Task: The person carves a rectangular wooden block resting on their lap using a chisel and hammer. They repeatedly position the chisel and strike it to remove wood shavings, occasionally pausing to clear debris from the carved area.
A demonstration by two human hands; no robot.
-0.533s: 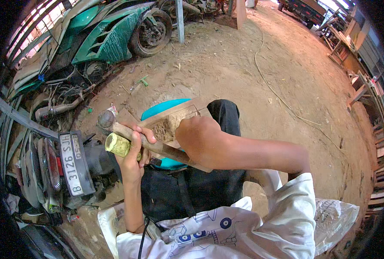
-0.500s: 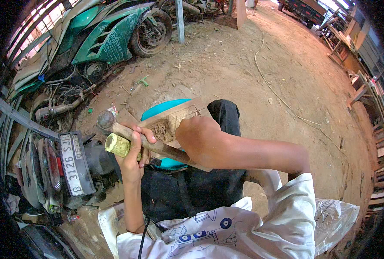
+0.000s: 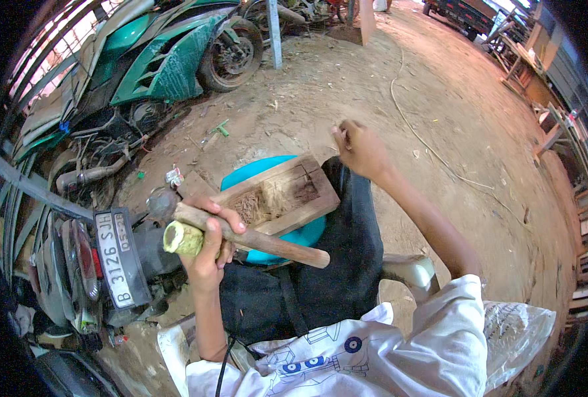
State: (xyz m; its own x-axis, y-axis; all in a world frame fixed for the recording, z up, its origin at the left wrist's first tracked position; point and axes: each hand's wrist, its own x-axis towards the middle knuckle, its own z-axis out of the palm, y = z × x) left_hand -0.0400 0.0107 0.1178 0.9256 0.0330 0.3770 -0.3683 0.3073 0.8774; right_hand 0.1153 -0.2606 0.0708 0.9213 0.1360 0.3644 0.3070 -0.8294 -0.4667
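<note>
My left hand (image 3: pixel 209 258) is closed around a hammer (image 3: pixel 284 247) with a wooden handle and a dark rounded head. The same hand grips a yellow-green cylinder (image 3: pixel 186 239) with a hollow end; its other end is hidden by the fingers. Just beyond lies a wooden block (image 3: pixel 294 188), tilted, with rough chiselled recesses and wood crumbs in its top face. Beneath the block shows a round turquoise seat or basin (image 3: pixel 257 170). My right hand (image 3: pixel 362 149) is raised past the block's far right corner, fingers curled together; what they hold, if anything, cannot be made out.
A green motorcycle (image 3: pixel 168 63) stands at the far left, and another motorcycle's rear with a number plate (image 3: pixel 120 258) is close on my left. A hose or cable (image 3: pixel 426 142) runs over the dirt floor. Wooden lumber (image 3: pixel 548 139) lines the right side.
My right hand has left the block and moved up and away to the right, uncovering the recess and the hammer handle's end. My left hand keeps its hold, almost unmoved.
</note>
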